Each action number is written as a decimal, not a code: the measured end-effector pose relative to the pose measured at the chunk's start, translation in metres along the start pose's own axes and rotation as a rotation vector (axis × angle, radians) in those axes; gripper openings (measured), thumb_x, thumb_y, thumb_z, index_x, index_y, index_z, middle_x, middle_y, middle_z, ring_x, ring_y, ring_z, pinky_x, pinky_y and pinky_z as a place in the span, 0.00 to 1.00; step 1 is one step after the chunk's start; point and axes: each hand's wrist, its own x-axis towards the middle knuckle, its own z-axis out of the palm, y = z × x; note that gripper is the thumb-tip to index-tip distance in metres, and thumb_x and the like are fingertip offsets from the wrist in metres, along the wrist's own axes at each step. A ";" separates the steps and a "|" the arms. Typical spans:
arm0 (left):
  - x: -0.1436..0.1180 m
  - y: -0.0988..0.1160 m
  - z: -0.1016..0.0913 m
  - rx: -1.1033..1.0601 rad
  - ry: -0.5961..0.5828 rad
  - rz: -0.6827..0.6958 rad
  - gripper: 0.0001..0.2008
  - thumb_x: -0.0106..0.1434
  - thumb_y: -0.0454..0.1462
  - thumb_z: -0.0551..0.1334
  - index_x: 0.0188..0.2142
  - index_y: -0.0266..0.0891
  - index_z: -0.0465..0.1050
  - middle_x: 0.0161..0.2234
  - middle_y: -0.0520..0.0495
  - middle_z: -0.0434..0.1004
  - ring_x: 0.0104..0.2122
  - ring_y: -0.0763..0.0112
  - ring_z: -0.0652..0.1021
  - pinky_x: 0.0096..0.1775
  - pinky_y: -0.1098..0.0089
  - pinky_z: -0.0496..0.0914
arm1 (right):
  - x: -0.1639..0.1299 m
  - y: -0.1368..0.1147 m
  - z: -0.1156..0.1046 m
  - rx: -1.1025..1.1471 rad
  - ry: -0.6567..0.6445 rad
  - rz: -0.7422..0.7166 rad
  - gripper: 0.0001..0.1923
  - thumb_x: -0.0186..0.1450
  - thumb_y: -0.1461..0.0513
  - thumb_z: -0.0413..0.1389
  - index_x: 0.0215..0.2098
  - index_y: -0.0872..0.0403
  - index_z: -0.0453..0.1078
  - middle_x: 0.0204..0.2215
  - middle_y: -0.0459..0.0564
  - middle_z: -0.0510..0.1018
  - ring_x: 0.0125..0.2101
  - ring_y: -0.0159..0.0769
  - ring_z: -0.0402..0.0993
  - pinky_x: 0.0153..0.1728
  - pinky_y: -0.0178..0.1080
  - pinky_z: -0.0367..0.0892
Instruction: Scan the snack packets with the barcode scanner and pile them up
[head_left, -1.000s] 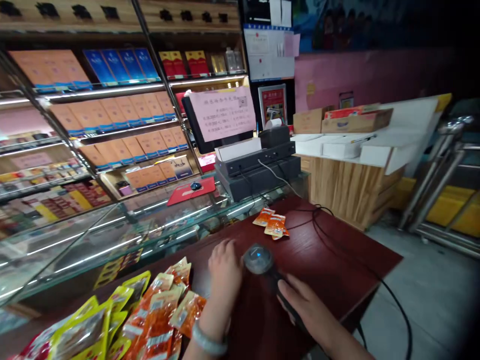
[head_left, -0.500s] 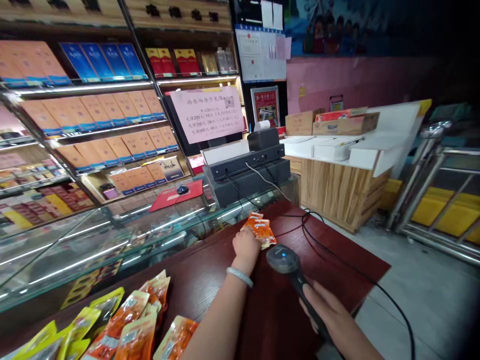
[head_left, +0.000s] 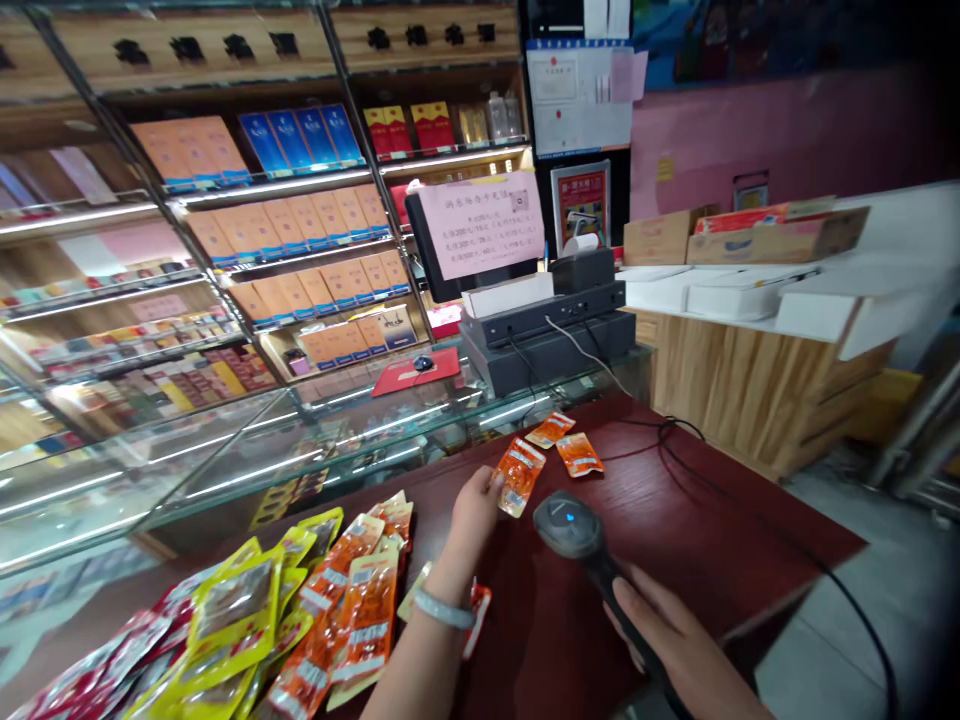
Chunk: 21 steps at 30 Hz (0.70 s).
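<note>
At the red wooden counter (head_left: 675, 520) of a small shop, we look down at our two bare hands, busy scanning snack packets. Our left hand (head_left: 474, 510) pinches an orange snack packet (head_left: 517, 476) by its lower left edge, thumb and fingertips closed on it, and holds it tilted just above the counter. Our right hand (head_left: 675, 645) is wrapped around the handle of a black barcode scanner (head_left: 571, 528), fingers closed in a firm grip, with the scanner head and its small blue light just beside the packet, slightly below and to its right. A black cable (head_left: 682, 455) trails across the counter behind it.

We judge that we are at the scanning step for this one packet: it is lifted and offered, and the scanner is close. The next move seems to call for turning the packet so its barcode faces the scanner window; we cannot tell where the code is printed.

Two more orange packets (head_left: 566, 445) lie flat further along the counter, near the held one. A heap of yellow and orange packets (head_left: 300, 610) lies by our left forearm. Beyond stand a glass display case (head_left: 225, 470) and a black cash register (head_left: 547, 330)
</note>
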 end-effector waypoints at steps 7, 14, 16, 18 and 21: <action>-0.053 -0.033 -0.056 -0.077 0.249 0.031 0.13 0.65 0.44 0.52 0.28 0.40 0.65 0.25 0.53 0.68 0.27 0.71 0.70 0.30 0.73 0.60 | -0.012 0.007 0.052 -0.072 -0.296 0.079 0.37 0.57 0.38 0.59 0.56 0.49 0.73 0.34 0.50 0.81 0.36 0.42 0.76 0.34 0.38 0.71; -0.091 -0.048 -0.100 0.237 0.350 -0.155 0.12 0.68 0.43 0.50 0.34 0.41 0.67 0.29 0.49 0.74 0.31 0.67 0.74 0.33 0.71 0.63 | -0.016 0.012 0.079 -0.156 -0.429 0.027 0.34 0.59 0.39 0.58 0.55 0.50 0.75 0.42 0.54 0.81 0.44 0.49 0.74 0.48 0.48 0.68; -0.099 -0.050 -0.112 0.513 0.379 -0.191 0.13 0.69 0.42 0.49 0.37 0.40 0.69 0.32 0.44 0.77 0.35 0.62 0.76 0.37 0.67 0.64 | -0.014 0.014 0.079 -0.149 -0.449 0.006 0.33 0.60 0.40 0.58 0.55 0.50 0.75 0.44 0.54 0.80 0.48 0.49 0.72 0.53 0.47 0.66; -0.106 -0.053 -0.122 0.756 0.401 -0.206 0.15 0.69 0.42 0.49 0.39 0.38 0.71 0.37 0.39 0.78 0.41 0.56 0.76 0.43 0.62 0.64 | -0.011 0.015 0.076 -0.145 -0.466 -0.002 0.33 0.61 0.40 0.58 0.56 0.50 0.74 0.41 0.53 0.80 0.45 0.46 0.73 0.48 0.44 0.68; -0.109 -0.060 -0.127 0.893 0.398 -0.263 0.15 0.66 0.45 0.53 0.40 0.37 0.72 0.43 0.36 0.76 0.46 0.49 0.73 0.46 0.57 0.64 | -0.008 0.014 0.069 -0.143 -0.463 0.024 0.36 0.61 0.39 0.56 0.58 0.52 0.72 0.29 0.48 0.77 0.30 0.38 0.72 0.29 0.36 0.67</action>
